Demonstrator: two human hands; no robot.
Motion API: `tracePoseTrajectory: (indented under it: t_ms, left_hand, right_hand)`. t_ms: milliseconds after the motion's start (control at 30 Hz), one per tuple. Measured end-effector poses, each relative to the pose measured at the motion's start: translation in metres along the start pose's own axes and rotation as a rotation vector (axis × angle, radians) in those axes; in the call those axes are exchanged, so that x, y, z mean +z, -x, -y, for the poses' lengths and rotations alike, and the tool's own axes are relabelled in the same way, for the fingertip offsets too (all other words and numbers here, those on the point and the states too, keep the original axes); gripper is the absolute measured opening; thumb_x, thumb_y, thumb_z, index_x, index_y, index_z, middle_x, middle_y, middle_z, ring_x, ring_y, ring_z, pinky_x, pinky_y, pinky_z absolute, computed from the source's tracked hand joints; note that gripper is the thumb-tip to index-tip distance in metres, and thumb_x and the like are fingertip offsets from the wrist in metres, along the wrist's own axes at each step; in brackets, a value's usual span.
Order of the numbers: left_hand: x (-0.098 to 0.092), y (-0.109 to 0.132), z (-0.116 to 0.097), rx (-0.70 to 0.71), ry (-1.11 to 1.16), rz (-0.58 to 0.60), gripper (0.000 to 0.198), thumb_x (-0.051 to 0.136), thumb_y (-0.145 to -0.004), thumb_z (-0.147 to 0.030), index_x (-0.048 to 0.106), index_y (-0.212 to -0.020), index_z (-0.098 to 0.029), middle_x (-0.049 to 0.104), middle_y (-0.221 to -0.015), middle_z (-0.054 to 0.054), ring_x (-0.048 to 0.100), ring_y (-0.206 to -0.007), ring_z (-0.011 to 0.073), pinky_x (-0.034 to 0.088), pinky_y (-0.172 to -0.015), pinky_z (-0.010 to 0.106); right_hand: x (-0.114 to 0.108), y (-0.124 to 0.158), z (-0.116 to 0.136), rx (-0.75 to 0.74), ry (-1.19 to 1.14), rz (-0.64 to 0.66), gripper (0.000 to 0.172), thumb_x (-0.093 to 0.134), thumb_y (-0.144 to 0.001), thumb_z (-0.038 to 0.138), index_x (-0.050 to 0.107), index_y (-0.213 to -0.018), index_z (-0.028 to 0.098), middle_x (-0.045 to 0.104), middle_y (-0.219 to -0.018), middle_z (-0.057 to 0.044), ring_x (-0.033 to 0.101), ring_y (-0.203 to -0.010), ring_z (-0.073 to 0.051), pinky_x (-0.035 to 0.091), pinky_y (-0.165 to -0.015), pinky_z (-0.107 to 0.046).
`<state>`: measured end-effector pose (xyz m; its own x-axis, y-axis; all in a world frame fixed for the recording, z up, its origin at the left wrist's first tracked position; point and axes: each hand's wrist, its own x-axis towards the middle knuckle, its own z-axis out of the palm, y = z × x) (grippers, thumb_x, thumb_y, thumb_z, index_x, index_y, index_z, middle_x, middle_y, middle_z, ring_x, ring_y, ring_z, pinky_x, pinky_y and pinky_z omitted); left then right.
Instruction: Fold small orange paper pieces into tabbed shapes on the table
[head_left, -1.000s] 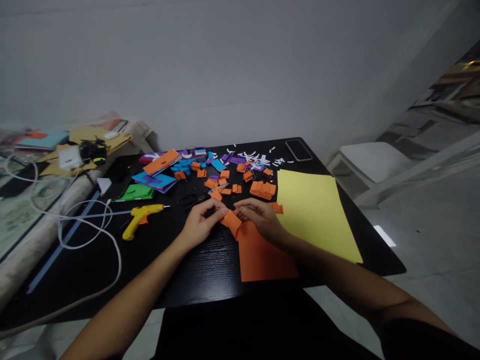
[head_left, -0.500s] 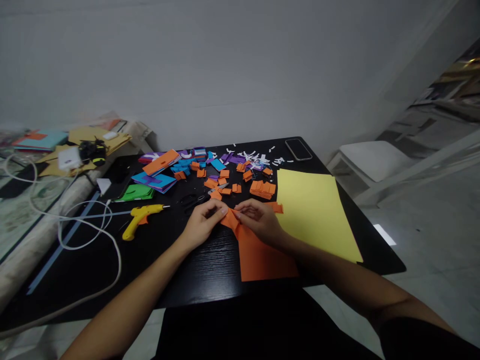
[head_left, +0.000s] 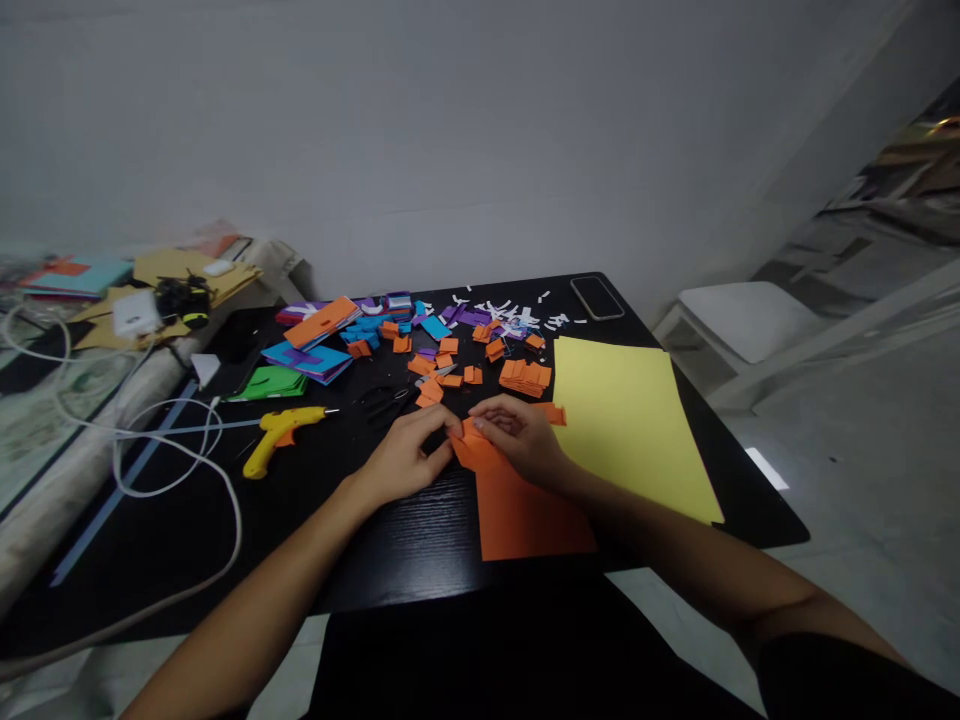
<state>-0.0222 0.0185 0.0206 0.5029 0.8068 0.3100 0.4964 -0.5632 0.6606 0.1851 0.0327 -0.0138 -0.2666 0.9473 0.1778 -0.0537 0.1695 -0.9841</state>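
Between my hands is a small piece of orange paper (head_left: 472, 447), creased and angled. My left hand (head_left: 409, 455) pinches its left edge with the fingertips. My right hand (head_left: 521, 440) closes on its upper right side, thumb on top. Below them a larger orange sheet (head_left: 525, 515) lies flat on the black table, partly covered by my right hand and forearm. Just beyond my fingers lie small folded orange paper pieces (head_left: 431, 392) and scissors (head_left: 442, 372). Black-handled pliers (head_left: 390, 403) rest near my left hand.
A yellow paper stack (head_left: 630, 430) lies at the right, with a phone (head_left: 597, 298) behind it. On the left are a yellow glue gun (head_left: 281, 438), a white cable (head_left: 229, 480) and green paper (head_left: 271, 382). White scraps (head_left: 514, 315) litter the back. A white chair (head_left: 742, 320) stands right.
My left hand has shifted its grip lower on the small orange paper, its thumb moving down. The paper now lies flatter and more open. My right hand has barely moved.
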Motion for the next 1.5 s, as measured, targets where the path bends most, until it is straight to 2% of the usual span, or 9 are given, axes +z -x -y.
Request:
tracePoseTrajectory:
  t_ms: [167, 367, 533, 733, 867, 1033, 1167, 1267, 1500]
  left_hand:
    - [0.0, 0.001, 0.002, -0.012, -0.017, -0.025, 0.014, 0.056, -0.082, -0.011, 0.063, -0.09, -0.019, 0.07, -0.087, 0.002, 0.065, -0.079, 0.0167, 0.049, -0.074, 0.027]
    - [-0.001, -0.001, 0.002, -0.011, -0.046, -0.082, 0.012, 0.054, -0.087, -0.014, 0.065, -0.089, -0.019, 0.071, -0.084, 0.003, 0.066, -0.076, 0.0165, 0.05, -0.072, 0.027]
    - [-0.002, 0.0, 0.002, 0.01, -0.1, -0.078, 0.016, 0.052, -0.088, -0.013, 0.066, -0.091, -0.019, 0.071, -0.085, 0.003, 0.067, -0.076, 0.0172, 0.05, -0.073, 0.028]
    - [-0.002, 0.001, 0.001, 0.033, -0.088, -0.046, 0.019, 0.048, -0.095, -0.016, 0.068, -0.094, -0.018, 0.072, -0.088, 0.005, 0.067, -0.081, 0.018, 0.05, -0.077, 0.03]
    - [0.001, -0.001, 0.001, 0.012, -0.085, -0.033, 0.019, 0.05, -0.097, -0.019, 0.067, -0.086, -0.018, 0.069, -0.084, 0.005, 0.065, -0.079, 0.0168, 0.048, -0.076, 0.029]
    - [0.004, -0.002, 0.003, -0.1, -0.03, -0.048, 0.011, 0.058, -0.091, -0.019, 0.064, -0.082, -0.017, 0.068, -0.082, 0.003, 0.062, -0.076, 0.0156, 0.048, -0.074, 0.028]
    - [0.006, -0.002, 0.003, -0.175, 0.069, -0.058, 0.002, 0.063, -0.087, -0.019, 0.061, -0.087, -0.018, 0.063, -0.079, -0.001, 0.059, -0.071, 0.0129, 0.047, -0.068, 0.024]
    - [0.006, -0.003, 0.002, -0.182, 0.131, -0.062, 0.008, 0.064, -0.086, -0.018, 0.059, -0.093, -0.019, 0.062, -0.08, -0.002, 0.058, -0.072, 0.012, 0.048, -0.068, 0.023]
    - [0.004, -0.003, 0.005, -0.178, 0.145, -0.04, 0.006, 0.066, -0.09, -0.022, 0.068, -0.093, -0.018, 0.067, -0.082, 0.0, 0.061, -0.074, 0.0129, 0.05, -0.071, 0.024]
  right_hand:
    - [-0.001, 0.0, -0.001, -0.04, 0.04, 0.015, 0.012, 0.064, -0.089, 0.031, 0.071, -0.094, 0.022, 0.074, -0.095, -0.005, 0.071, -0.091, -0.02, 0.06, -0.085, -0.037]
    - [-0.007, 0.002, 0.005, -0.221, 0.125, 0.024, 0.017, 0.062, -0.079, 0.017, 0.069, -0.094, 0.023, 0.067, -0.109, -0.008, 0.067, -0.102, -0.023, 0.058, -0.085, -0.037]
    - [-0.013, 0.006, 0.013, -0.276, 0.115, 0.118, 0.024, 0.061, -0.084, 0.029, 0.067, -0.107, 0.023, 0.066, -0.114, -0.009, 0.064, -0.11, -0.027, 0.054, -0.094, -0.042]
    - [-0.002, 0.003, 0.008, -0.218, 0.323, -0.051, 0.011, 0.064, -0.082, 0.022, 0.067, -0.092, 0.021, 0.071, -0.096, -0.008, 0.068, -0.089, -0.023, 0.057, -0.079, -0.037]
    - [0.0, 0.0, -0.004, -0.125, 0.345, -0.06, 0.005, 0.066, -0.082, 0.025, 0.068, -0.084, 0.021, 0.074, -0.085, -0.006, 0.069, -0.073, -0.019, 0.057, -0.069, -0.034]
    - [-0.001, 0.001, -0.004, -0.211, 0.412, -0.065, 0.003, 0.066, -0.083, 0.022, 0.067, -0.083, 0.02, 0.075, -0.082, -0.005, 0.069, -0.071, -0.017, 0.057, -0.067, -0.031]
    - [0.0, 0.005, 0.001, -0.278, 0.466, -0.048, 0.005, 0.065, -0.087, 0.024, 0.065, -0.083, 0.02, 0.073, -0.08, -0.004, 0.068, -0.069, -0.017, 0.055, -0.066, -0.031]
    - [0.001, 0.007, 0.003, -0.3, 0.513, -0.04, 0.007, 0.065, -0.088, 0.024, 0.063, -0.082, 0.02, 0.072, -0.077, -0.004, 0.067, -0.068, -0.017, 0.054, -0.065, -0.031]
    - [0.002, 0.006, 0.003, -0.25, 0.46, -0.044, 0.009, 0.065, -0.087, 0.026, 0.064, -0.081, 0.019, 0.07, -0.076, -0.004, 0.064, -0.067, -0.016, 0.051, -0.064, -0.03]
